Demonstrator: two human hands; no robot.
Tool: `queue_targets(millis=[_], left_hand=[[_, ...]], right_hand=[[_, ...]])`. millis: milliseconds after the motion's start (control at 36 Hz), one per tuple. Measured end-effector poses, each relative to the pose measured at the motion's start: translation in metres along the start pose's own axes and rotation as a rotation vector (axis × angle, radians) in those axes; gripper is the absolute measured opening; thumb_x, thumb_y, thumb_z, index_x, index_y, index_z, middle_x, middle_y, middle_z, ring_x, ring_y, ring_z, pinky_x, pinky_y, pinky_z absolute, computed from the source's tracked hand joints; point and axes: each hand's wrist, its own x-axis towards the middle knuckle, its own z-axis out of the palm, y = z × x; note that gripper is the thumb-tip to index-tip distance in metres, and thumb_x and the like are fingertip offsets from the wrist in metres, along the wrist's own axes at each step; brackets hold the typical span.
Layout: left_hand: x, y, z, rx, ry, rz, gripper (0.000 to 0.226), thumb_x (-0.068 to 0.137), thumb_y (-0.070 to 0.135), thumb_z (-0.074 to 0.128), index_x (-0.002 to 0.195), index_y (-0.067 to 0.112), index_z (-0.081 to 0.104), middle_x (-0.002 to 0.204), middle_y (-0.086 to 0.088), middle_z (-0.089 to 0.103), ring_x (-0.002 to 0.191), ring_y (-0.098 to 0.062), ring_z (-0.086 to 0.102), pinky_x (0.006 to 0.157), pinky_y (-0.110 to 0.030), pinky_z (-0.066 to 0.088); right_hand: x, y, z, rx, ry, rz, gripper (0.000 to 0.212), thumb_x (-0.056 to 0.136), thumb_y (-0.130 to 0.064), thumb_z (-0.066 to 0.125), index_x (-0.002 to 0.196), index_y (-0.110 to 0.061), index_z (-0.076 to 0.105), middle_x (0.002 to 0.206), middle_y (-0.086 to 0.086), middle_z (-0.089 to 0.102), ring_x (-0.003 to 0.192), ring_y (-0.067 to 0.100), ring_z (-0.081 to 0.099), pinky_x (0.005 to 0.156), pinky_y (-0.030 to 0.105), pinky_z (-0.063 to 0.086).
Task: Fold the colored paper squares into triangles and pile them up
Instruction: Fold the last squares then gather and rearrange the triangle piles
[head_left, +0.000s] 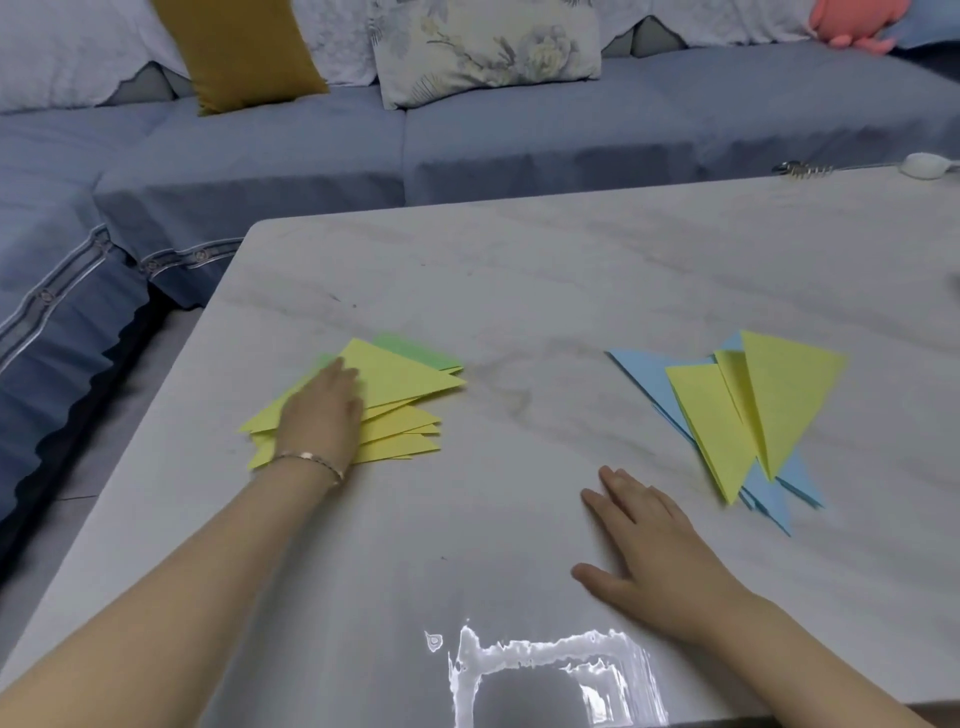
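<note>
Looking down from the head camera, the person has both hands out on the grey table (519, 249). The left hand (322, 415) lies flat on a yellow and green pile (410, 379) of paper. Its fingers look straight and press down on the paper; they do not curl round it. A thin bracelet (311, 460) sits on that wrist. The top yellow sheet shows as a triangle. Its long side runs out to the right of the left hand, and its sharp tip points toward the middle of the table. Green paper peeks out from under it on the far side. It is hard to tell if every sheet under the hand is folded.

The right hand (649, 540) rests flat on bare table, fingers straight and a bit spread. It holds nothing. A blue and yellow pile (779, 395) of triangles lies ahead of it and to its right, near but not touching. Those triangles are long and thin, with tips that point back toward the person.

The two piles are well apart. The left hand is the one on paper, so it looks best placed to slide or lift the top yellow sheet next. The right hand is nearer to the blue and yellow pile. A blue sofa (260, 156) sits beyond the table.
</note>
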Motion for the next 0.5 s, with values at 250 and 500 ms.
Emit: queue_targets(millis=[250, 500], left_hand=[[-0.001, 0.017, 0.03, 0.126, -0.299, -0.091, 0.052, 0.097, 0.049, 0.018, 0.146, 0.033, 0.013, 0.156, 0.006, 0.006, 0.144, -0.019, 0.004, 0.114, -0.048, 0.008], [-0.012, 0.042, 0.013, 0.137, -0.096, 0.111, 0.049, 0.097, 0.04, 0.03, 0.143, 0.024, 0.028, 0.156, -0.002, 0.01, 0.143, -0.023, 0.011, 0.113, -0.042, 0.013]], right_hand=[[0.005, 0.02, -0.001, 0.094, 0.333, 0.151, 0.043, 0.07, -0.029, 0.066, 0.107, -0.009, 0.068, 0.128, 0.028, 0.052, 0.116, 0.044, 0.051, 0.093, 0.048, 0.032], [0.013, 0.05, -0.021, 0.069, 0.312, 0.431, 0.053, 0.093, -0.043, 0.046, 0.143, -0.032, 0.032, 0.153, 0.025, 0.002, 0.142, 0.034, -0.003, 0.114, 0.035, 0.004]])
